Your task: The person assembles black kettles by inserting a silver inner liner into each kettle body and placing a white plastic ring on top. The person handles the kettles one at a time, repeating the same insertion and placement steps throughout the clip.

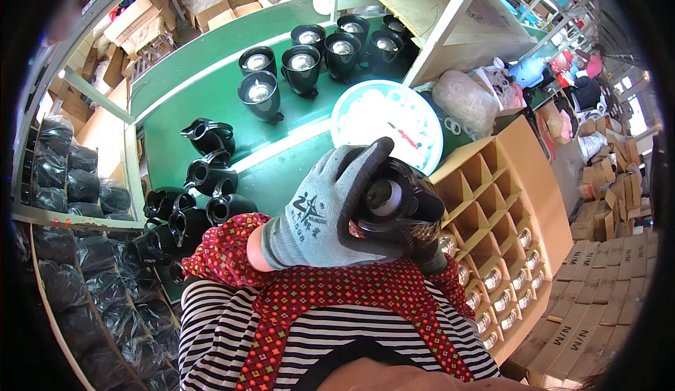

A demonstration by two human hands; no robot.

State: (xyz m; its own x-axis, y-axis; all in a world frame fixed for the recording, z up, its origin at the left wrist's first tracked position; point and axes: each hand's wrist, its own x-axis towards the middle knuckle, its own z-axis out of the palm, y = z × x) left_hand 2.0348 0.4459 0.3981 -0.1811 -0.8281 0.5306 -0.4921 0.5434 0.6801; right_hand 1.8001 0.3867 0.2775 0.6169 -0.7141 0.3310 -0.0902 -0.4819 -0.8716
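Observation:
A glossy black jug body (404,212) is held close in front of my chest, tilted so its open mouth and spout show. A pale ring-like part (384,197) sits inside the mouth. My left hand (330,208), in a grey work glove, wraps around the jug's left side with the thumb along its lower edge. Most of my right hand (430,259) is hidden under the jug's right side; only a bit of dark glove shows and its fingers cannot be made out. Just beyond the jug stands a white round basin (341,120) of white rings with small red pieces.
Several upright black jug bodies (259,95) with silvery insides stand on the green table (176,103). More black jug parts (211,173) lie at the left. At right, a divided carton (538,208) holds silvery glass liners (492,278). Plastic-wrapped black parts (98,257) fill the left shelves.

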